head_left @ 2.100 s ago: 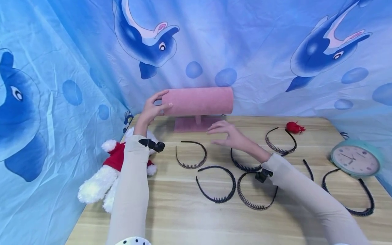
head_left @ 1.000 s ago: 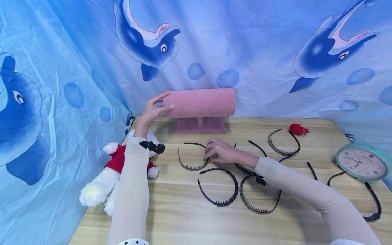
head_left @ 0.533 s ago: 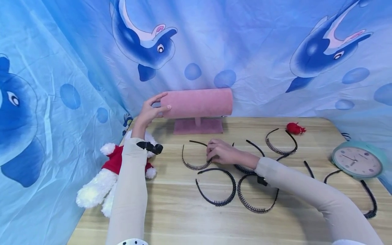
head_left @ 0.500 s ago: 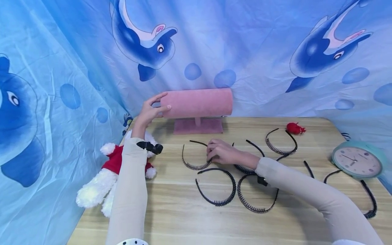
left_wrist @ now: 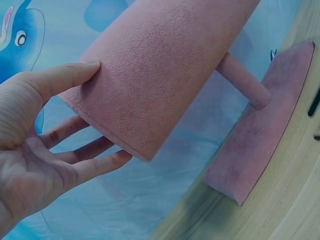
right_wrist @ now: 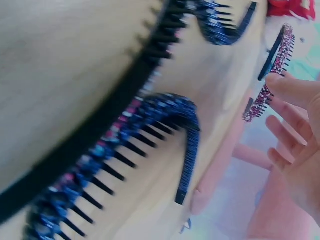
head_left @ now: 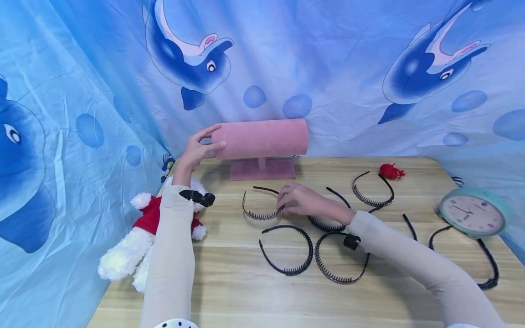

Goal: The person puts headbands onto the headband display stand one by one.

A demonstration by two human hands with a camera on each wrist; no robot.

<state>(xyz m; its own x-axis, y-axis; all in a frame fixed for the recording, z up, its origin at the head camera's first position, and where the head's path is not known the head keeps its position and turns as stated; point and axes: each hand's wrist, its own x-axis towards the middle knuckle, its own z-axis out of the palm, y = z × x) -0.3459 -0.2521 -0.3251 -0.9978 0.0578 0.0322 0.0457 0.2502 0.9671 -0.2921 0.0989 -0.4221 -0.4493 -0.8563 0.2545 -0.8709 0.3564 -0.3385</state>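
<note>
My left hand (head_left: pixel 194 149) grips the left end of a pink plush headband stand (head_left: pixel 262 139), thumb in front and fingers behind the roll. The left wrist view shows the thumb on the plush surface and fingertips touching the rim of the roll (left_wrist: pixel 150 75). In front of the stand my right hand (head_left: pixel 301 200) pinches a toothed headband (head_left: pixel 262 216) by its right side. Pink glitter covers this headband (right_wrist: pixel 284 50) in the right wrist view, where thumb and finger hold it. Its teeth edge looks slightly lifted off the table.
Several more toothed headbands lie nearby, one (head_left: pixel 290 272) in front and another (head_left: pixel 340 279) beside it. A teal clock (head_left: pixel 471 213) stands at the right, a red item (head_left: pixel 391 171) at the back. A white plush toy (head_left: pixel 119 257) in red lies left. Dolphin-print cloth (head_left: pixel 328 54) surrounds the table.
My right hand has come down from in front of the stand to the headband, taken hold of it and shifted it right, now slightly up. My left hand stays on the stand.
</note>
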